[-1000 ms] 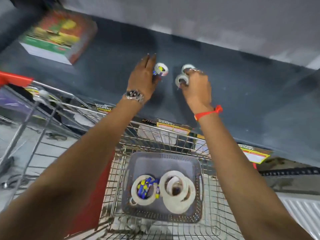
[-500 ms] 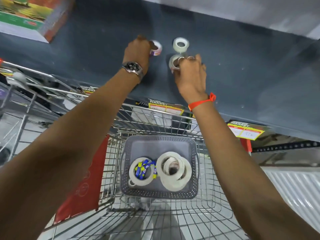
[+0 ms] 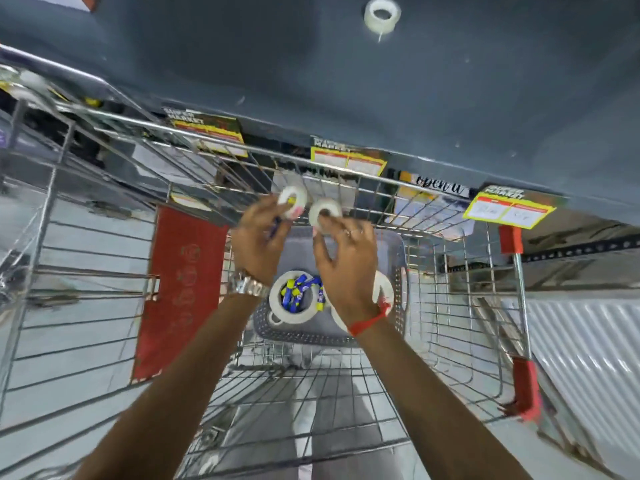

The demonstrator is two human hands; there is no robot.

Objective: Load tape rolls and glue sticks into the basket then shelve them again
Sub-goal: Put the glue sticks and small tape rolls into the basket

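Loading step in hand. Left hand [image 3: 258, 242] pinching small white tape roll [image 3: 292, 201], right hand [image 3: 346, 261] pinching second white roll [image 3: 325, 212], both above grey perforated plastic basket [image 3: 400, 271] in wire trolley [image 3: 450, 306]. Next, I judge: lower, release inside. One clear roll [image 3: 382, 16] left on dark shelf [image 3: 485, 81].

Dark grey shelf [image 3: 450, 98] above the hands, w/ yellow price tags [image 3: 509, 211] on its edge. Wire shopping cart [image 3: 104, 265] surrounds them; pale floor [image 3: 86, 341] below.

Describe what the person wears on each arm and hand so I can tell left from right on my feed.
Both forearms are bare, with no sleeves in view. The left hand has a silver metal-link wristwatch at the wrist. The right hand has a thin red cord bracelet at the wrist and a slim ring on one finger.
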